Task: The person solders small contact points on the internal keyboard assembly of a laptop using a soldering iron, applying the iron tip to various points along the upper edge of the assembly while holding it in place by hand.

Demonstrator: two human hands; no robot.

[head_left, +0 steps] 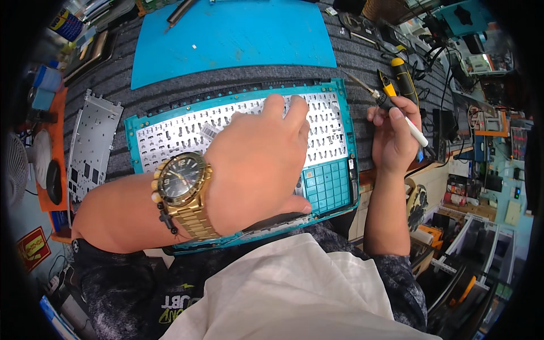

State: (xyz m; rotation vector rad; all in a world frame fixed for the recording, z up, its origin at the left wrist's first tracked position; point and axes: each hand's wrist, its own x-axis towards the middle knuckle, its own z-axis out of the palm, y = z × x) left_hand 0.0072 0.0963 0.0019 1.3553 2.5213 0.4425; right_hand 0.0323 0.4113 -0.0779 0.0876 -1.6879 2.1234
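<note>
A laptop's teal upper shell [331, 190] lies inside up in front of me, with a silvery perforated keyboard backing plate [326, 136] set in it. My left hand [258, 161], with a gold watch and a beaded bracelet at the wrist, stretches across the plate. Its fingers reach the upper part and its thumb is apart, near the shell's ribbed lower section; the palm side is hidden. To the right of the shell, my right hand [395, 133] is raised, gripping a soldering iron [417, 133] with a white handle, dark grip and metal tip pointing up left.
Beyond the shell a blue mat [238, 42] covers part of the ribbed grey bench cover, with tweezers [180, 14] on it. A bare metal plate [93, 141] lies at the left. A yellow-and-black screwdriver [403, 79], cables and tools crowd the right side.
</note>
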